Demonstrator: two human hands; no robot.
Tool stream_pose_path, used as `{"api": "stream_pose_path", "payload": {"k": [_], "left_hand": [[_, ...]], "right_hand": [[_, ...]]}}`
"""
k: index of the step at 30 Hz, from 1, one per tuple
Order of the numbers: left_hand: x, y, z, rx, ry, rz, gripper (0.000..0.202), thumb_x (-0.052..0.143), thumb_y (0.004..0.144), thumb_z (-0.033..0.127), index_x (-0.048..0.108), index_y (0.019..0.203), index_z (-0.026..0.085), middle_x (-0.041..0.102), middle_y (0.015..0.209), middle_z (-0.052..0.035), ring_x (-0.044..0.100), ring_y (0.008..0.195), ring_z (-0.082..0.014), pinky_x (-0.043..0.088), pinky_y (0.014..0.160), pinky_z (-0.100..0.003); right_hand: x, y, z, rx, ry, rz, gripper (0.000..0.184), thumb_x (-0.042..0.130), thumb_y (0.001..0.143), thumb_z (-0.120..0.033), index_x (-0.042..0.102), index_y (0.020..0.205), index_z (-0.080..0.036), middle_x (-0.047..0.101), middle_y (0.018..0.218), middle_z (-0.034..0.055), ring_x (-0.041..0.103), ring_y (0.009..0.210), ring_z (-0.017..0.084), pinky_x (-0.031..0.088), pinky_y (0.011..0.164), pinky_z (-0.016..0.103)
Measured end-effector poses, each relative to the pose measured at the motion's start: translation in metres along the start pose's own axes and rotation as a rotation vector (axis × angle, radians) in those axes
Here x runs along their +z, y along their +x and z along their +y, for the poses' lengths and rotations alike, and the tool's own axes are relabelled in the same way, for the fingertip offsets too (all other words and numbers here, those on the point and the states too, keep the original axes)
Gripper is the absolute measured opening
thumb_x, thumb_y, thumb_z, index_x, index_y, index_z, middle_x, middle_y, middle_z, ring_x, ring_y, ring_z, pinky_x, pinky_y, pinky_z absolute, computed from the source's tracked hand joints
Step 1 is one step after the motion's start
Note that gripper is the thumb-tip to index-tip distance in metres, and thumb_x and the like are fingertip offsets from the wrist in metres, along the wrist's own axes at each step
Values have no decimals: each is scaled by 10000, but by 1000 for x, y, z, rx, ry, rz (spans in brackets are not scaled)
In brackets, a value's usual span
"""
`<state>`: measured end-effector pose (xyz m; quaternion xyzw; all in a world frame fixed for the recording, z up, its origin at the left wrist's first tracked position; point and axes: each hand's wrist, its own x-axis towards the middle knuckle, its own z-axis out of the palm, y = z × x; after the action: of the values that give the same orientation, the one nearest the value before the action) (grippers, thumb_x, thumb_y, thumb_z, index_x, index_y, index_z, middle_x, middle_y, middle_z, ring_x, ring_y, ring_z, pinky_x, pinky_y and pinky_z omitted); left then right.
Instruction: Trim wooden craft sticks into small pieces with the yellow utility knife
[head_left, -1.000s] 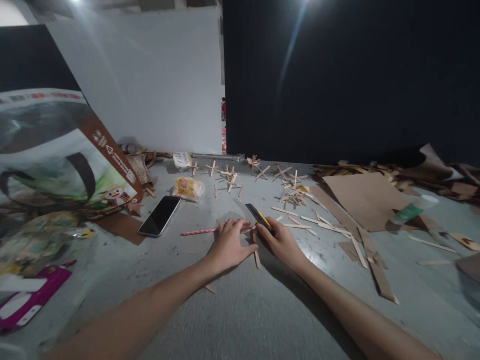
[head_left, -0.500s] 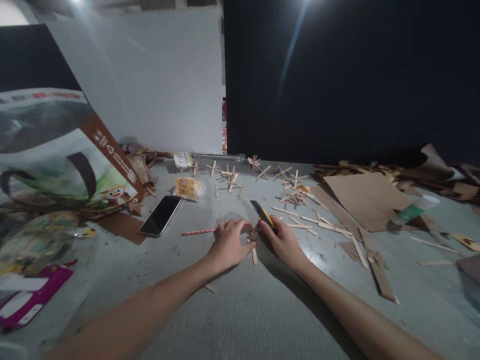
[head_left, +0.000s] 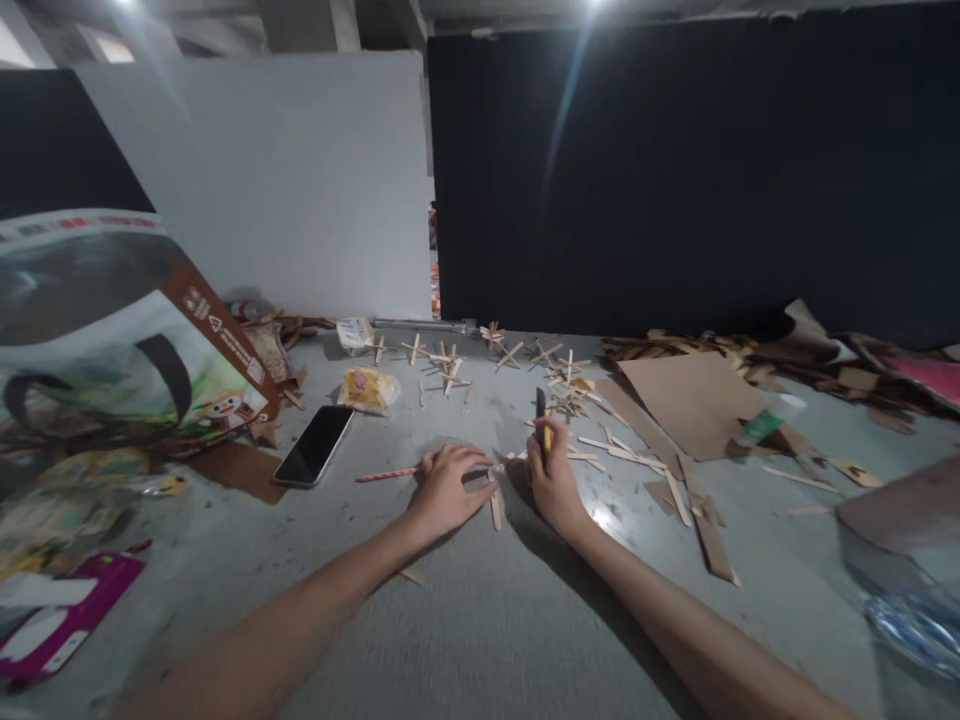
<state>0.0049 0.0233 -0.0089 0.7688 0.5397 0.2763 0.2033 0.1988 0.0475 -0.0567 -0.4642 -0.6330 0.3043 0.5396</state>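
The left hand (head_left: 442, 490) presses flat on a wooden stick (head_left: 495, 508) on the grey counter (head_left: 487, 620). The right hand (head_left: 553, 482) grips a utility knife (head_left: 541, 418) upright just beside it. A phone (head_left: 313, 459) lies to the left.

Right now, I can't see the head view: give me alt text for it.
On a grey table, the right hand holds a black-and-yellow utility knife upright beside the left hand, which steadies a wooden stick. A phone lies to the left, with a cardboard sheet and scattered sticks beyond.
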Motion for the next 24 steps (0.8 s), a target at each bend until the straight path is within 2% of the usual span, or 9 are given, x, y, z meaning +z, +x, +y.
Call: {"api": "stream_pose_path", "payload": {"k": [4,6,8,10,12,14,16,20,24], "left_hand": [[-6,-2,2,20,31,-52,305,795,858,293,770,1162,277,742,1330,-78,609,1312,-308,360,1125,-526],[-7,-4,3,46,65,-106,336,835,812,289,784,1144,283,723,1372,-84,571,1354,-345,354,1132,-560],[-6,-4,2,42,80,-114,313,848,791,279,805,1101,284,710,1390,-95,549,1375,-368,356,1132,-579],[-3,-6,1,30,74,-106,279,845,793,284,814,1069,287,702,1402,-95,541,1377,-371,359,1128,-585],[-1,-8,1,30,63,-94,258,841,796,299,810,1052,281,699,1409,-92,537,1377,-365,358,1127,-582],[1,-11,1,50,64,-78,254,828,808,311,799,1058,275,698,1411,-91,532,1377,-354,355,1132,-575],[2,-14,1,80,65,-60,270,816,817,327,788,1082,280,683,1434,-90,519,1385,-348,349,1144,-568],[1,-18,0,98,80,-87,343,834,803,388,771,1124,286,663,1464,-93,493,1406,-353,338,1159,-567],[2,-18,-4,114,109,-103,432,843,792,411,750,1195,287,638,1494,-101,475,1427,-368,330,1169,-579]], "right_hand": [[-2,3,-12,26,70,74,348,458,1030,-464,509,1303,-253,645,1141,82,659,817,189,563,809,365],[-6,9,-19,-9,133,44,436,472,1000,-432,468,1403,-264,613,1351,123,682,1007,214,553,938,408],[-12,16,-24,-22,215,37,501,511,956,-397,444,1439,-283,574,1451,133,669,1119,231,553,958,416],[-20,21,-29,-35,238,68,531,614,898,-394,457,1394,-281,644,1325,117,678,1098,237,561,920,399],[-29,19,-32,-18,188,96,435,671,894,-440,508,1257,-265,701,1026,54,701,934,226,560,840,370],[-36,12,-35,-7,37,108,326,727,879,-487,562,1038,-255,648,835,1,641,712,191,527,701,324],[-41,1,-37,-50,-92,55,298,699,914,-521,581,913,-247,608,732,-16,585,624,175,496,659,317],[-39,-17,-35,2,-130,-35,365,519,1018,-539,646,1164,-229,672,713,-4,642,632,196,510,636,315],[-33,-24,-30,-13,-150,-181,354,560,990,-536,712,1060,-224,732,725,28,689,615,200,540,627,313]]}}
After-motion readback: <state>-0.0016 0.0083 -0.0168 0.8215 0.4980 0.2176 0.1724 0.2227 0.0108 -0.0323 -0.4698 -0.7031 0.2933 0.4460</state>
